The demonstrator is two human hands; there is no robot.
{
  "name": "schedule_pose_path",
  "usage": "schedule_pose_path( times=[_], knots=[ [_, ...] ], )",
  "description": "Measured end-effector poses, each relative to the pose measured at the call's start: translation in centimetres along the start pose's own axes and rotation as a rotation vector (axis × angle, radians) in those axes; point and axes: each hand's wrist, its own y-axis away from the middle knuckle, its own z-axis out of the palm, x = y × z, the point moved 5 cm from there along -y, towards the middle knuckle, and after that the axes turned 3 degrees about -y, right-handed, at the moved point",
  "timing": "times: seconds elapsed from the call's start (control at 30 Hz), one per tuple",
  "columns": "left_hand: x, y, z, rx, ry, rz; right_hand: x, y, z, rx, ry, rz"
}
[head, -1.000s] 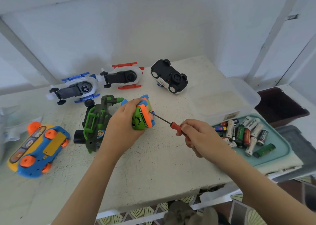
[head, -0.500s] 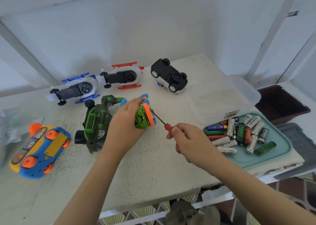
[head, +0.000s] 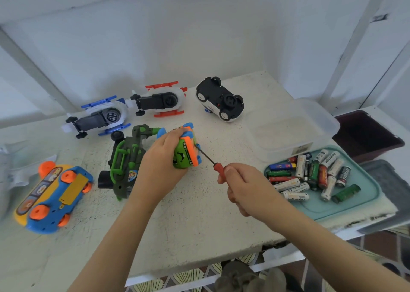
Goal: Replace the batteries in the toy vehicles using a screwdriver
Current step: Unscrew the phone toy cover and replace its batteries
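My left hand grips a small green and orange toy car with blue wheels, tipped on its side above the table. My right hand holds a red-handled screwdriver, and its thin shaft points up-left with the tip against the car's underside. A teal tray at the right holds several loose batteries.
Other toys lie upside down on the white table: a dark green vehicle, a blue and yellow car, a blue-finned craft, a red-finned craft, a black and white car. A clear plastic box stands behind the tray.
The screwdriver tip stays at the car's underside while my right hand has shifted a little left and closer to the car. The left hand keeps its hold on the car.
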Motion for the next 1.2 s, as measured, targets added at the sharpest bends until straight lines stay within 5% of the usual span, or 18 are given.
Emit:
schedule_pose_path(
  times=[1.2],
  knots=[
    [-0.2,0.2,1.2,0.083,-0.081,0.079,0.2,0.1,1.8,0.049,-0.060,0.024]
  ],
)
